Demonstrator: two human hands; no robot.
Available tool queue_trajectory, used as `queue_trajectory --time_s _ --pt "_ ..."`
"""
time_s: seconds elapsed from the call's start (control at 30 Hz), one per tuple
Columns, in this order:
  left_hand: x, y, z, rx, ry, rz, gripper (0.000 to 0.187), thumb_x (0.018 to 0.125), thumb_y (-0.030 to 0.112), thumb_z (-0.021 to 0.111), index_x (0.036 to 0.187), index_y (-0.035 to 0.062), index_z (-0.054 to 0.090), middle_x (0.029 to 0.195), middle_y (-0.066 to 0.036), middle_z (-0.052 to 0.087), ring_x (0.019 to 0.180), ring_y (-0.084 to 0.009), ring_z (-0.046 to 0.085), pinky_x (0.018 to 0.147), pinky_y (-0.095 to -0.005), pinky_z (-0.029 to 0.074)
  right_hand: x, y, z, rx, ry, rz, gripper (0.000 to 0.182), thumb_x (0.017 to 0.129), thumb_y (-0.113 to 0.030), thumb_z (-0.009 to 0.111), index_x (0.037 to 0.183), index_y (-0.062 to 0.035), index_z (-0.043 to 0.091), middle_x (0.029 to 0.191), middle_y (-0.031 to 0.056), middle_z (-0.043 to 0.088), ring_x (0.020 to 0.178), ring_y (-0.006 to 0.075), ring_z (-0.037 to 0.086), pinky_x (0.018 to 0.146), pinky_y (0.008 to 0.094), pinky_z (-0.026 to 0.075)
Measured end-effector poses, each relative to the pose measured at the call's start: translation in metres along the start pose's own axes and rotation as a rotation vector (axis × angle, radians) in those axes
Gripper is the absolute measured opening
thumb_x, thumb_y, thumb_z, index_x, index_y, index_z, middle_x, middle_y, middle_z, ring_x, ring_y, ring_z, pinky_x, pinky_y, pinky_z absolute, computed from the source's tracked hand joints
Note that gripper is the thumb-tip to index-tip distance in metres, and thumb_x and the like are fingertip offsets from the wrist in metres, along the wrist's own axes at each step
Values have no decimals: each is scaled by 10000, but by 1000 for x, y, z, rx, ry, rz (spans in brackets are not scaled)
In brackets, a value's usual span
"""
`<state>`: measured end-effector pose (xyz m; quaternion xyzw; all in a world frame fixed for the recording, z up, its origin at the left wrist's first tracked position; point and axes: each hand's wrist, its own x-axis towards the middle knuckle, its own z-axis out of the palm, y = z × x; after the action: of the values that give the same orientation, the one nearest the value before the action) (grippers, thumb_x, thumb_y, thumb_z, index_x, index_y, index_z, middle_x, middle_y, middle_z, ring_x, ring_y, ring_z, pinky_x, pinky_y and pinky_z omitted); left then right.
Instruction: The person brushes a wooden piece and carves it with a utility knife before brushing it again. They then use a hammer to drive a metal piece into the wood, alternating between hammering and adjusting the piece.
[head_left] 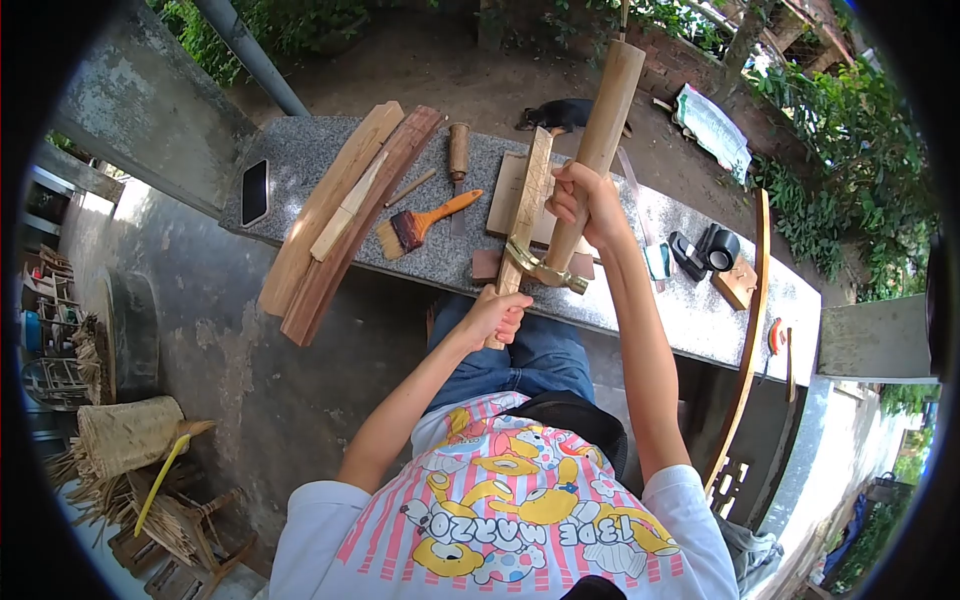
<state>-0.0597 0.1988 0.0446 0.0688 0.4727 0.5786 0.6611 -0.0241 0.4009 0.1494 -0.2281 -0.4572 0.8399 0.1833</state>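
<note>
My left hand (493, 317) is closed round the lower end of a narrow wooden strip (531, 185), which slants upward above the stone table. My right hand (587, 203) grips a thick, rounded wooden bar (613, 105), with a thin rod showing at its top end. A curved brass fitting (548, 272) spans the lower parts of both wooden pieces; how it joins them I cannot make out. Beneath them lie a flat board (507, 195) and a reddish-brown block (486, 264).
On the granite table (300, 140) are a phone (255, 192), long wooden planks (340, 205), a paintbrush (428, 222), a wood-handled tool (458, 152) and a black round object (718, 247). A long curved strip (757, 300) leans across the right edge. A dog (560, 114) lies beyond.
</note>
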Motion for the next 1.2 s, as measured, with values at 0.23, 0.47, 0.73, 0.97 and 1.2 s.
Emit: queue_trajectory --time_s 0.23,0.47,0.73,0.97,1.2 --pt "-6 0 12 -210 -19 -65 400 913 191 623 613 183 358 487 93 323 356 -2 286 323 -201 222 -47 28 -25 -84 -107 -346 222 841 -92 600 680 -58 450 515 40 430 466 144 408 499 300 357" --pt "-33 -1 17 -145 -108 -129 392 908 196 632 623 169 364 493 85 325 356 -17 283 325 -215 209 -79 10 -10 -318 -514 -557 190 855 -8 632 689 -7 539 591 69 544 562 169 480 519 312 413" --pt "-41 1 18 16 32 -100 351 907 195 623 639 136 406 512 77 319 373 -35 269 340 -232 209 -86 6 9 -609 -537 -642 293 813 -115 700 611 2 523 547 77 520 535 225 499 516 335 443" --pt "-25 2 7 -58 -19 -121 401 916 232 622 617 167 362 493 86 308 367 -21 264 335 -217 198 -47 26 -1 -421 -206 -819 291 783 -238 730 744 -45 516 580 54 529 558 187 521 669 352 453" --pt "-13 -1 -5 -144 -21 -106 517 902 505 633 622 170 356 492 92 291 360 -12 263 337 -200 216 -47 -33 26 -339 -82 -855 203 822 -48 676 903 -22 492 762 106 549 673 199 571 699 310 488"
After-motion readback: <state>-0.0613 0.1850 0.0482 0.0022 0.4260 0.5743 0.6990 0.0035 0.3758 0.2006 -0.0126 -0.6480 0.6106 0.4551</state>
